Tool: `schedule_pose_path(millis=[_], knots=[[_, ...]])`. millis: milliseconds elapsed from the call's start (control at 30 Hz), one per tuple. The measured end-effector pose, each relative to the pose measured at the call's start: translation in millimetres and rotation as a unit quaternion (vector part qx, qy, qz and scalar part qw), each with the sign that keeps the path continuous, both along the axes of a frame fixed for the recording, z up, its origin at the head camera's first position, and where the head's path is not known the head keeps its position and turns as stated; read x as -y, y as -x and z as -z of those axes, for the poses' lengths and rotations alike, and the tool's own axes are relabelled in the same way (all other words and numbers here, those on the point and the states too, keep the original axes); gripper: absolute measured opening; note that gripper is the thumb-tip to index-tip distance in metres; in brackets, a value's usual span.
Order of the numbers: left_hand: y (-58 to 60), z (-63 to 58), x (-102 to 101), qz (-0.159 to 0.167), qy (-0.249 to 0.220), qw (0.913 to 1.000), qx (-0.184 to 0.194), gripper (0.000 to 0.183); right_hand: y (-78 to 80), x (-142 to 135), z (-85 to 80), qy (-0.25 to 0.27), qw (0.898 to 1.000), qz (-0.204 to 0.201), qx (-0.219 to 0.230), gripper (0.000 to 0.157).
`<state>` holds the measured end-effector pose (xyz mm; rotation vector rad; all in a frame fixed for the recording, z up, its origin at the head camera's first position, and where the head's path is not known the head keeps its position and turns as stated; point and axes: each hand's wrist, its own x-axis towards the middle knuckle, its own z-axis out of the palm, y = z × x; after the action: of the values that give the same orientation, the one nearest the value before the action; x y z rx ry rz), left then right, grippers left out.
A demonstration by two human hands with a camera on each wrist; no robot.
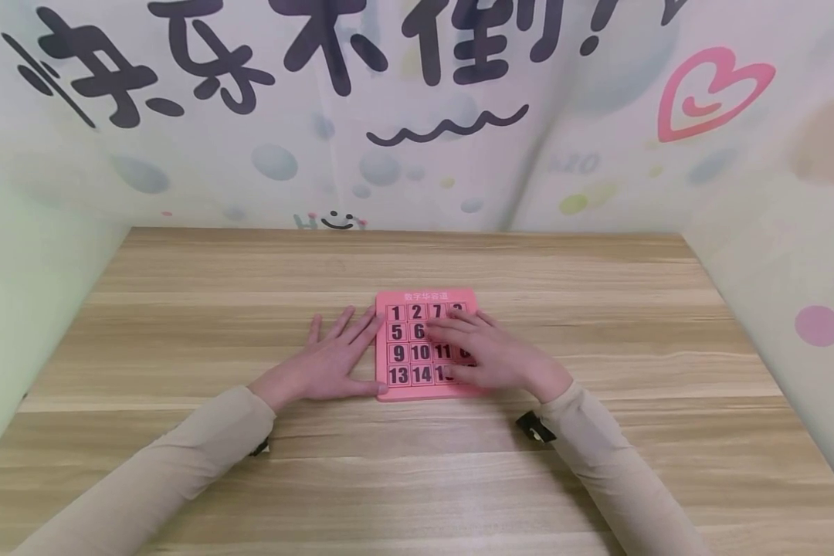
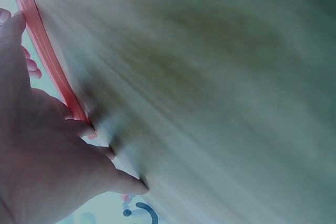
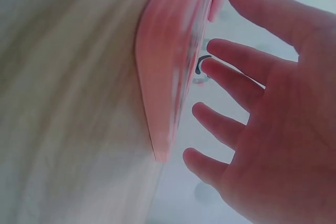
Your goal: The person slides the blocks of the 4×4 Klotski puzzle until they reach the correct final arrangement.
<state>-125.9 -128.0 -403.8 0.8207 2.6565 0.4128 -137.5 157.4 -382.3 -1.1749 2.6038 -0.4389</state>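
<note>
A pink sliding number puzzle [image 1: 425, 393] lies flat on the wooden table, its black-numbered tiles facing up. My left hand [image 1: 332, 363] is spread at the puzzle's left side, with thumb and fingertips at its edge; in the left wrist view the hand [image 2: 58, 150] meets the pink frame [image 2: 50, 61]. Over the right-hand tiles reaches my right hand [image 1: 496, 354], fingers extended and apart, covering part of them. From the right wrist view, the fingers of that hand [image 3: 283, 103] hover just above the puzzle [image 3: 157, 72], holding nothing.
The wooden table [image 1: 417, 479] reaches back to a printed wall [image 1: 417, 177] with dark lettering and coloured dots. Side walls flank it left and right. Small black devices, one [image 1: 536, 427] by the right cuff, are strapped at the wrists.
</note>
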Motion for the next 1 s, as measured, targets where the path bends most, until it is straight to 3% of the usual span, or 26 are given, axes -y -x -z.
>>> schedule_pose_path(millis=[200,567,1000], knots=[[-0.5,0.3,0,-0.001,0.001,1.0000,0.000,0.103,2.8,-5,-0.9,0.011,1.000,-0.001,-0.008,0.055],[-0.3,0.6,0,0.000,0.001,1.0000,-0.002,0.103,6.1,-12,-7.2,0.003,0.999,0.042,0.011,0.064],[-0.2,1.2,0,-0.002,0.001,1.0000,0.001,0.103,13.3,-17,-6.1,0.011,0.999,0.044,0.010,0.065]])
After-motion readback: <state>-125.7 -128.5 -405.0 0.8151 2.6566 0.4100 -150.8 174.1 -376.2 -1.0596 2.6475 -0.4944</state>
